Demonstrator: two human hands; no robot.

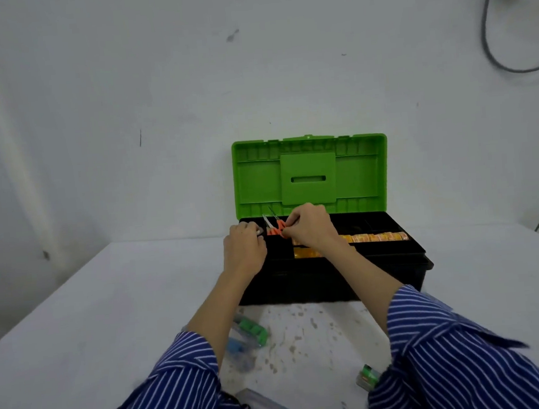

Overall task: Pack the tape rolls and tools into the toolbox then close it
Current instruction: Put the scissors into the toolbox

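Head view: black plastic toolbox (332, 283) with upright green lid (311, 175) stands at the white table's (77, 316) far edge. Right hand (312, 226) pinches orange-handled scissors (275, 228) over its back-left corner; left hand (244, 248) curls beside, grip unclear.

The right hand (310, 225) hides part of the yellow tape rolls (374, 237).

Toolbox (332, 280) black, lid (311, 175) bright green. Scissors (275, 228) orange-handled. Tape rolls (374, 237) yellow. Sleeves (450, 351) blue, white-striped. Table (109, 313) white.
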